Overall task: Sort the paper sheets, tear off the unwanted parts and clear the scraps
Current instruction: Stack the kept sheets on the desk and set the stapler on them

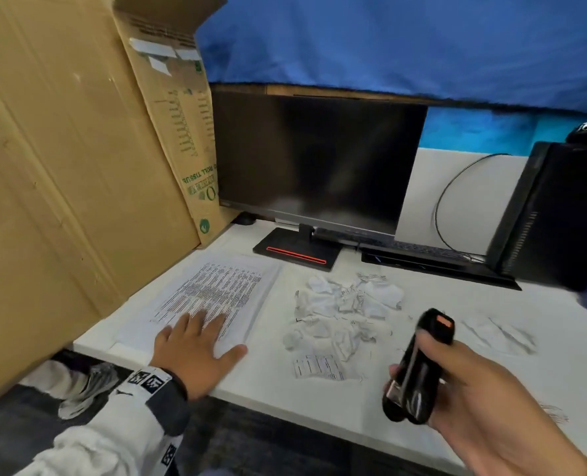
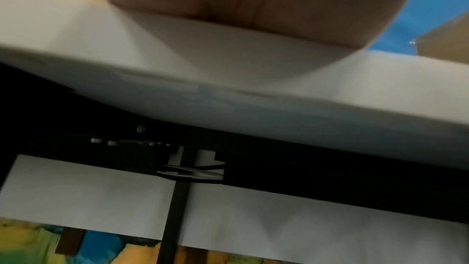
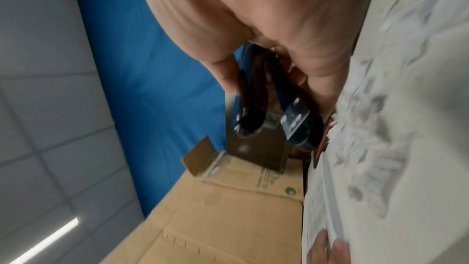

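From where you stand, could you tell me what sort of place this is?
Probably an office desk: a dark flat computer monitor, a black keyboard and a stack of printed paper sheets sit on a white tabletop.

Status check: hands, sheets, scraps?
Left hand flat on the printed sheets. Right hand grips a black stapler above the desk. Torn scraps piled mid-desk, uncleared.

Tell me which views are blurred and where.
Head view: sharp on the printed sheets under the left hand, smeared at the right edge and around the right hand gripping the stapler. Left wrist view: soft and dim throughout. Right wrist view: heavy motion blur, scraps streaked.
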`<state>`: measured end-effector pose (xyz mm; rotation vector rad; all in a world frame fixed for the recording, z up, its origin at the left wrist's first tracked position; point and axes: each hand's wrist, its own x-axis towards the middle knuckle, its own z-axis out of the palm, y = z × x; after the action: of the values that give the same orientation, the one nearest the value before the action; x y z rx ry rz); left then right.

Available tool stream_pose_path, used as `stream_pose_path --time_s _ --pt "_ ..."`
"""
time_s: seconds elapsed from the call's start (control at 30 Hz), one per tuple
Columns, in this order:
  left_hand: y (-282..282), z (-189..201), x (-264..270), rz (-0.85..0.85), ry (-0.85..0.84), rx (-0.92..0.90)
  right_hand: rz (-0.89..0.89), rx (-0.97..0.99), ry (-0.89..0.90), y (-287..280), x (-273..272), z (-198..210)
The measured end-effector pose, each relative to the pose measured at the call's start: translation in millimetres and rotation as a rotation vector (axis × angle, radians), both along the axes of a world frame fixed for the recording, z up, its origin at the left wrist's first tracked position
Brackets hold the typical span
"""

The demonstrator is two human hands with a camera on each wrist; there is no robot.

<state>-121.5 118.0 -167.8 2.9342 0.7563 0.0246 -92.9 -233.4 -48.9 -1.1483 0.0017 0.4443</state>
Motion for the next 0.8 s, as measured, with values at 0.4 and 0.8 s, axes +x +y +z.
stream_pose_path --time_s 0.4,0.8 --pt "3 -11 1 0.006 -0.094 -0.039 0.258 -0.52 -0.088 232 107 -21" --pt "3 -12 6 0.015 -0.049 -0.001 0.336 -1.144 -0.506 304 128 -50"
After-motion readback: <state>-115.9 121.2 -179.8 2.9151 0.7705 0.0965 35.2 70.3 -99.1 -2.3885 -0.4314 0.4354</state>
